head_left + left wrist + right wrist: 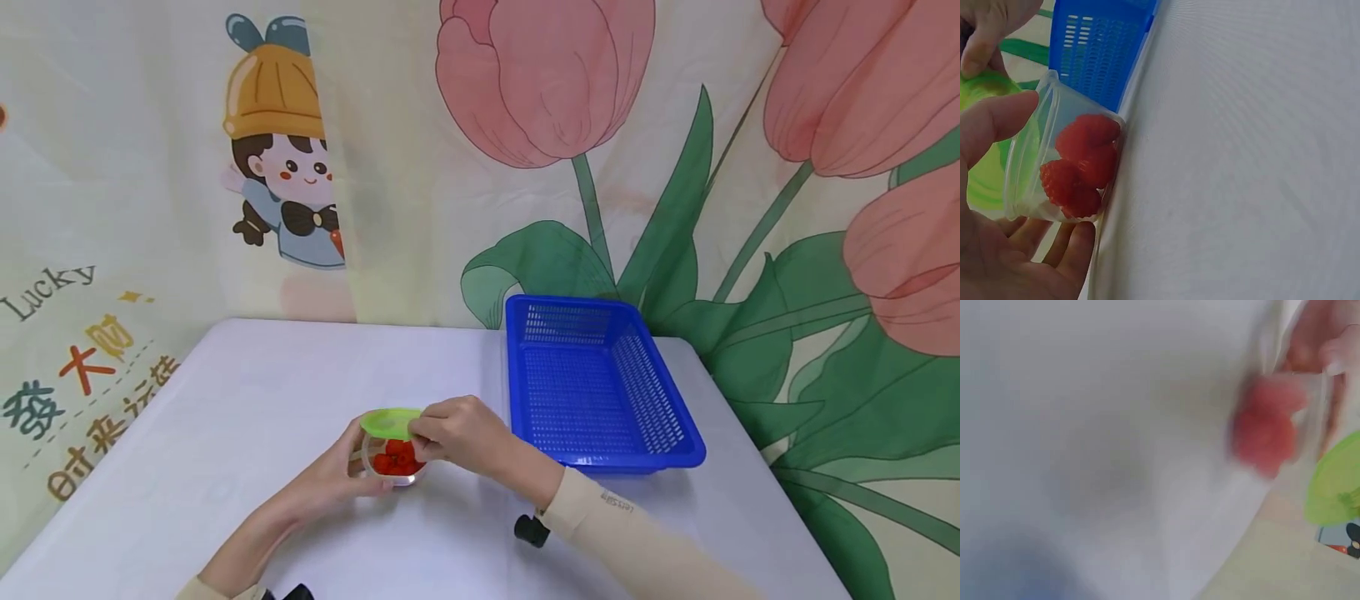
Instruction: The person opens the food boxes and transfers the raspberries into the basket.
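Observation:
A clear plastic cup (1067,110) with several red raspberries (1082,165) inside stands on the white table. My left hand (330,473) grips it from the left, thumb near the rim and fingers round the opposite side. Above the cup's mouth, my right hand (467,433) pinches the edge of a round, translucent green lid (387,423). The lid is tilted up, so the raspberries show beneath it in the head view. In the right wrist view the berries are blurred, and the lid (1338,484) appears at the right edge.
A blue plastic basket (678,454) with perforated walls sits at the right rear of the table, just beyond my right hand. The white tabletop (300,375) reaches back to a curtain (405,167) printed with tulips and a cartoon figure.

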Action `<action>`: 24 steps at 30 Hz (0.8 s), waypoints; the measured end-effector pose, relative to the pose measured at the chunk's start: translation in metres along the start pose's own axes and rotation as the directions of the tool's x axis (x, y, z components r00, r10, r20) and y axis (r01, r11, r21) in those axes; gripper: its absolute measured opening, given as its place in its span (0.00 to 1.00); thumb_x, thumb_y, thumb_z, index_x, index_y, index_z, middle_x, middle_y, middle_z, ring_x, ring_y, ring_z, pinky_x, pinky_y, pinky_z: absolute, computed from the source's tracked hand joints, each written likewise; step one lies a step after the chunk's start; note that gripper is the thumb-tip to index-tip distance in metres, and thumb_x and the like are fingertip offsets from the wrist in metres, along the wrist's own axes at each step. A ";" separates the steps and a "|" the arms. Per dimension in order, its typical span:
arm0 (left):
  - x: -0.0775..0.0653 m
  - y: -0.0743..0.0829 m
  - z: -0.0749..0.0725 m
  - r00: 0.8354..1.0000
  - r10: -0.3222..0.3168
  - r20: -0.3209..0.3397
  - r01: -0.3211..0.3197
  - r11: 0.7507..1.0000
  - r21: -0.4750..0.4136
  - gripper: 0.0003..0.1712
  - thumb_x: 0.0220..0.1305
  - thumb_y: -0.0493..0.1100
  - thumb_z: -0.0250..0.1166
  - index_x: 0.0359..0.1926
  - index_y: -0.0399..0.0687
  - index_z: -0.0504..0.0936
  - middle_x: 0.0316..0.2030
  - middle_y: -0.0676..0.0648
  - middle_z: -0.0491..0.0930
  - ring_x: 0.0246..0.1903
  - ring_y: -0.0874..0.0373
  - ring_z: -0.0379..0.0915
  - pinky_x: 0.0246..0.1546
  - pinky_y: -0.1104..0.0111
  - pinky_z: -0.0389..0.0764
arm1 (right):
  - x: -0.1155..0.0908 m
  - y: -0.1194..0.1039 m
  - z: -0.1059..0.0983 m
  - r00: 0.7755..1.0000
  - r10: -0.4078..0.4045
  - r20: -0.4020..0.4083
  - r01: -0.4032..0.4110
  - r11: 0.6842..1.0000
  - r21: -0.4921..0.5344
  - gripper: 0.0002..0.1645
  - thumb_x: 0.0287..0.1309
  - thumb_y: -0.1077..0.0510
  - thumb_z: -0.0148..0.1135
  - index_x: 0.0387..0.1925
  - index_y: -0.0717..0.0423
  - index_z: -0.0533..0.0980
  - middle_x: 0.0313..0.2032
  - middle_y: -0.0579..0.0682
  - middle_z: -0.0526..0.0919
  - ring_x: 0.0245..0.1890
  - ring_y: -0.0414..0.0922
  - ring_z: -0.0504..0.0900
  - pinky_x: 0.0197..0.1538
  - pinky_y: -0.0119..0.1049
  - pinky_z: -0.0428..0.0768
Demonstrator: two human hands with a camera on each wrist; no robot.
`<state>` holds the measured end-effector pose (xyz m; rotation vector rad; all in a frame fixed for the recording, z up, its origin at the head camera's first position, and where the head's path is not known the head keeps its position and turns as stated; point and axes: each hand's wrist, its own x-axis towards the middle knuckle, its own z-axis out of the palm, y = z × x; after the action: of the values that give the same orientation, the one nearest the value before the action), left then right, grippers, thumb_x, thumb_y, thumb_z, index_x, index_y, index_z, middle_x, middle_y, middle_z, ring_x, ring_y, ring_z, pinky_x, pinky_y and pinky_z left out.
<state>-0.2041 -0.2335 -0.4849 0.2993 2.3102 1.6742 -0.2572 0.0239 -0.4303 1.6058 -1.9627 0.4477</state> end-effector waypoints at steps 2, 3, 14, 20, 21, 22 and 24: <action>0.001 -0.003 0.001 1.000 0.003 0.007 -0.003 1.000 0.006 0.55 0.65 0.47 0.77 0.82 0.57 0.52 0.77 0.40 0.62 0.74 0.34 0.62 0.71 0.40 0.68 | 0.001 0.001 -0.007 0.998 0.035 0.046 -0.035 0.999 0.003 0.10 0.53 0.65 0.80 0.31 0.50 0.85 0.27 0.41 0.86 0.28 0.33 0.83 0.43 0.17 0.80; 0.001 -0.004 0.001 1.000 -0.001 0.007 0.001 1.000 0.001 0.55 0.65 0.47 0.77 0.82 0.57 0.52 0.76 0.39 0.62 0.74 0.34 0.62 0.71 0.41 0.69 | -0.001 0.001 -0.009 0.996 0.049 0.071 -0.050 0.999 0.014 0.09 0.54 0.65 0.81 0.32 0.51 0.86 0.28 0.41 0.87 0.29 0.34 0.84 0.44 0.17 0.80; 0.001 -0.005 -0.004 0.999 0.015 -0.039 -0.013 0.999 0.036 0.57 0.62 0.48 0.80 0.83 0.52 0.54 0.78 0.41 0.63 0.76 0.35 0.59 0.73 0.48 0.69 | -0.002 0.011 -0.018 0.936 0.351 0.009 -0.347 0.922 0.174 0.12 0.60 0.71 0.72 0.44 0.58 0.89 0.37 0.48 0.92 0.34 0.39 0.89 0.44 0.17 0.81; 0.004 -0.002 -0.004 0.998 0.020 -0.052 -0.018 0.999 0.041 0.58 0.60 0.47 0.81 0.82 0.51 0.55 0.78 0.40 0.64 0.75 0.36 0.62 0.70 0.51 0.73 | 0.000 0.018 -0.019 0.882 0.468 -0.051 -0.450 0.870 0.199 0.13 0.58 0.73 0.71 0.41 0.57 0.90 0.35 0.48 0.92 0.32 0.38 0.88 0.42 0.17 0.81; 0.004 -0.002 -0.004 0.998 0.022 -0.053 -0.020 0.999 0.044 0.58 0.60 0.47 0.81 0.82 0.51 0.55 0.78 0.40 0.64 0.75 0.36 0.63 0.70 0.51 0.74 | 0.001 0.018 -0.020 0.870 0.490 -0.061 -0.470 0.859 0.201 0.13 0.58 0.73 0.71 0.41 0.58 0.90 0.35 0.49 0.92 0.32 0.39 0.88 0.42 0.18 0.81; 0.005 -0.002 -0.004 0.998 0.025 -0.053 -0.023 0.999 0.043 0.58 0.60 0.47 0.81 0.82 0.51 0.55 0.78 0.40 0.64 0.74 0.36 0.63 0.70 0.51 0.74 | 0.001 0.019 -0.021 0.855 0.514 -0.070 -0.492 0.845 0.208 0.12 0.58 0.73 0.71 0.41 0.58 0.90 0.36 0.49 0.92 0.33 0.39 0.89 0.41 0.18 0.82; 0.006 -0.001 -0.005 0.998 0.031 -0.054 -0.029 0.999 0.042 0.58 0.60 0.46 0.81 0.82 0.51 0.55 0.78 0.40 0.64 0.74 0.36 0.63 0.70 0.52 0.74 | 0.003 0.021 -0.022 0.822 0.562 -0.089 -0.534 0.816 0.221 0.12 0.59 0.73 0.71 0.42 0.59 0.90 0.36 0.50 0.92 0.33 0.40 0.89 0.41 0.19 0.82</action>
<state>-0.2111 -0.2360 -0.4851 0.3017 2.3940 1.6700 -0.2732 0.0392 -0.4096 1.0288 -2.3031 0.9767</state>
